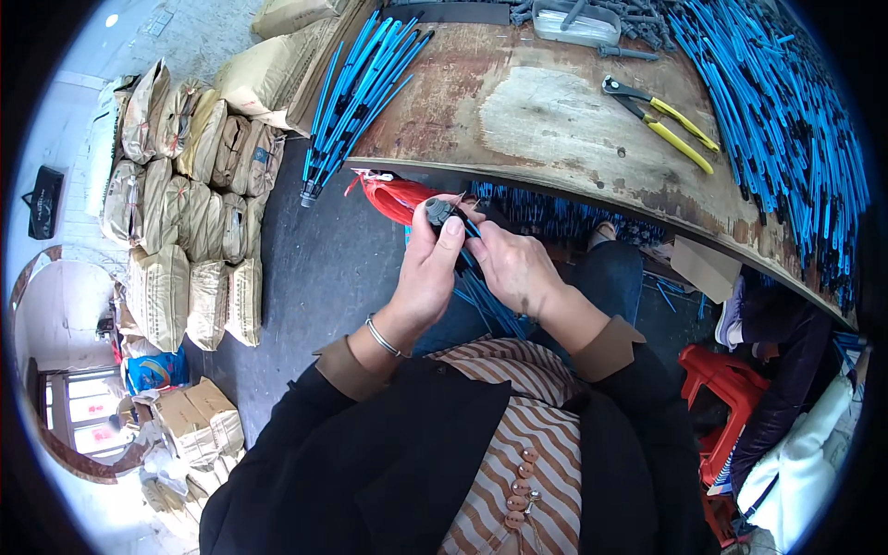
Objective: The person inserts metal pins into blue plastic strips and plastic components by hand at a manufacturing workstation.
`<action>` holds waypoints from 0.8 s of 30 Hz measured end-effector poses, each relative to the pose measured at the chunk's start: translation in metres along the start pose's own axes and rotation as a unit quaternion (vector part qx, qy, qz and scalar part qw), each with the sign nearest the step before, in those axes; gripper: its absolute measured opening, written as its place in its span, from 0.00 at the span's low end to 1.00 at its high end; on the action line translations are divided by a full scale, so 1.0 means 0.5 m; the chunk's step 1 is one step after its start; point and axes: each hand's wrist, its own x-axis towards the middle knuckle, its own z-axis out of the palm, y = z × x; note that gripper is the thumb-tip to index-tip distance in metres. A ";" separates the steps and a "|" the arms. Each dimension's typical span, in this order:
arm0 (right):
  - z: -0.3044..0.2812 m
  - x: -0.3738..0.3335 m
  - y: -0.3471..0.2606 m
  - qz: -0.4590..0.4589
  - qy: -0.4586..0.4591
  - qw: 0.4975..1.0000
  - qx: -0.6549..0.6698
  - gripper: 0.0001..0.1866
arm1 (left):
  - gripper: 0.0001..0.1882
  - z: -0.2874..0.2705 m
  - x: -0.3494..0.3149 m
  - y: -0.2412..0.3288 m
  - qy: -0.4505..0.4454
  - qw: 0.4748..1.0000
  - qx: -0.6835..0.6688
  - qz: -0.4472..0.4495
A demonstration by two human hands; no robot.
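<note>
Over my lap, my left hand [424, 268] is closed around a dark grey ribbed plastic hub [439, 212], thumb pressed along its side. Close against it, my right hand [513, 264] has its fingers curled at the black upper ends of thin blue rods. These blue rods [477, 294] run down below my hands toward my lap. The fingers partly cover the place where hub and rods meet, so I cannot tell how they join. A red bag [387, 196] hangs at the table edge just behind my left hand.
On the worn wooden table [444, 102] lie pliers with yellow handles [668, 129], a blue rod bundle [361, 92], a large rod pile [786, 139] and a clear plastic box [575, 23]. Stacked sacks [190, 203] stand left. A red stool [717, 398] and another person's leg are right.
</note>
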 end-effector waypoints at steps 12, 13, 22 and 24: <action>0.000 -0.049 -0.020 -0.117 0.163 0.974 0.108 0.09 | 0.17 -0.015 -0.013 0.051 -0.139 0.988 0.037 0.058; -0.009 -0.045 -0.021 -0.116 0.141 0.978 0.101 0.08 | 0.17 -0.020 -0.012 0.054 -0.176 0.981 0.055 0.062; -0.036 -0.011 -0.011 -0.137 -0.012 0.986 0.095 0.07 | 0.19 -0.044 -0.008 0.067 -0.214 0.966 0.122 0.081; -0.031 -0.010 -0.012 -0.138 -0.006 0.987 0.087 0.06 | 0.17 -0.043 -0.006 0.065 -0.202 0.968 0.119 0.091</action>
